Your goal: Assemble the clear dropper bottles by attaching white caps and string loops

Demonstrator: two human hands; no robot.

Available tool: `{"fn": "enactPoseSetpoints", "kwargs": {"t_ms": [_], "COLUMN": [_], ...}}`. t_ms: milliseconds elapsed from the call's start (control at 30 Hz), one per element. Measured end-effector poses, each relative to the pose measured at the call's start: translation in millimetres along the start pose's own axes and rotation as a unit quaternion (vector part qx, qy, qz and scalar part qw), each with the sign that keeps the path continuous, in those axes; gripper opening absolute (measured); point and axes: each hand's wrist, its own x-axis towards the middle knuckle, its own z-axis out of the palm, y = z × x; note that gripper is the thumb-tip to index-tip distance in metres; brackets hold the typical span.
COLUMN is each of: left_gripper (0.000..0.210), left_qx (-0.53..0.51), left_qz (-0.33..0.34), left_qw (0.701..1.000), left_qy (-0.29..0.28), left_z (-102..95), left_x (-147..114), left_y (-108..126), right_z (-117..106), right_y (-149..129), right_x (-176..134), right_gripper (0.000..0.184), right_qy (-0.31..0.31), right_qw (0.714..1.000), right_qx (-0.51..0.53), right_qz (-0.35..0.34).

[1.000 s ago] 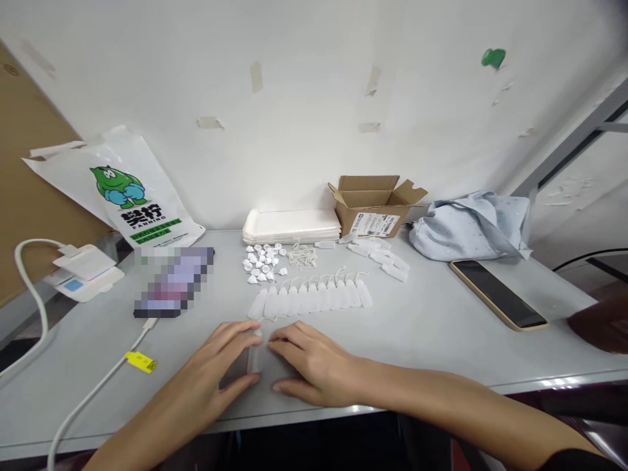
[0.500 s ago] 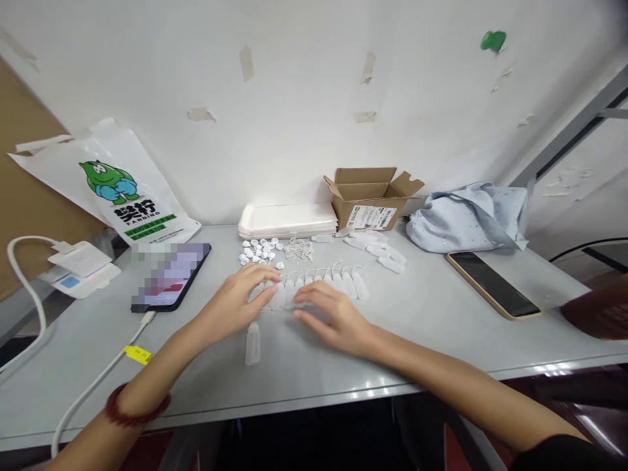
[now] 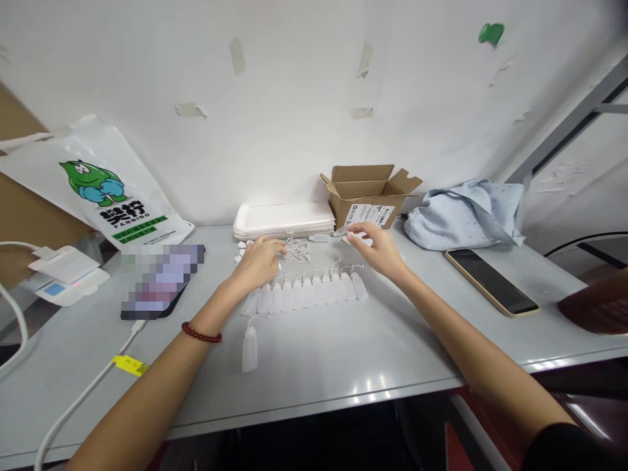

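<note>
Grey surface (image 3: 314,366), parts-gathering imo: left hand (image 3: 260,261) at caps (image 3: 240,248), can't tell grip; right hand (image 3: 379,250) spread near loose bottle (image 3: 340,231), wants light pinch.

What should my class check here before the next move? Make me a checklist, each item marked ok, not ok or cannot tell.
1. Row of bottles lying side by side: ok.
2. Lone bottle in line with the row: not ok; it lies apart, in front of the row's left end.
3. Lone bottle clear of both hands: ok.
4. All caps in sight: not ok; the left hand partly hides them.
5. Right hand has a grip on a loose bottle: cannot tell; the fingertips are too small to judge.
6. Box open: ok; its flaps are spread.
</note>
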Motion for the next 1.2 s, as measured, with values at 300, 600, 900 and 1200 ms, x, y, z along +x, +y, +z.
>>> {"fn": "enactPoseSetpoints", "kwargs": {"t_ms": [300, 600, 900, 1200], "left_gripper": [0.042, 0.048, 0.051, 0.04], "left_qx": [0.027, 0.014, -0.029, -0.154], "left_qz": [-0.007, -0.006, -0.006, -0.029], "left_qw": [1.0, 1.0, 0.994, 0.977], "left_qy": [-0.011, 0.026, 0.103, 0.143], "left_z": [2.5, 0.0, -9.0, -11.2], "left_x": [-7.6, -8.4, -10.2, -13.6], "left_y": [-0.9, -8.8, 2.1, 20.0], "right_z": [29.3, 42.5, 38.1, 13.5], "right_y": [2.7, 4.6, -0.2, -20.5], "right_x": [27.2, 37.6, 34.5, 3.0], "right_gripper": [0.018, 0.018, 0.018, 0.011], "right_qy": [-0.167, -0.194, -0.209, -0.044], "right_qw": [0.974, 0.964, 0.959, 0.997], "right_qx": [-0.099, -0.165, -0.164, 0.045], "right_qz": [-0.114, -0.081, -0.095, -0.049]}}
